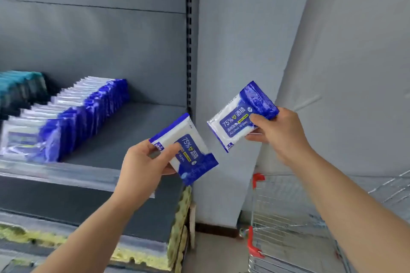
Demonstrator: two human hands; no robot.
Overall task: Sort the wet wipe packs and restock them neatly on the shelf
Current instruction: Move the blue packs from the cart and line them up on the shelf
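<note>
One pack point(193, 154) in left hand point(142, 166) | second pack point(235, 120) in right hand point(278, 133)

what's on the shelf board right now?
A row of blue-white packs stands on edge on the shelf. Left of it is a teal row, its lower part covered by the blue-white packs and cut off by the frame.

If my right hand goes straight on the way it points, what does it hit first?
The pack in the right hand would probably reach the slotted shelf upright first, though depth is unclear.
</note>
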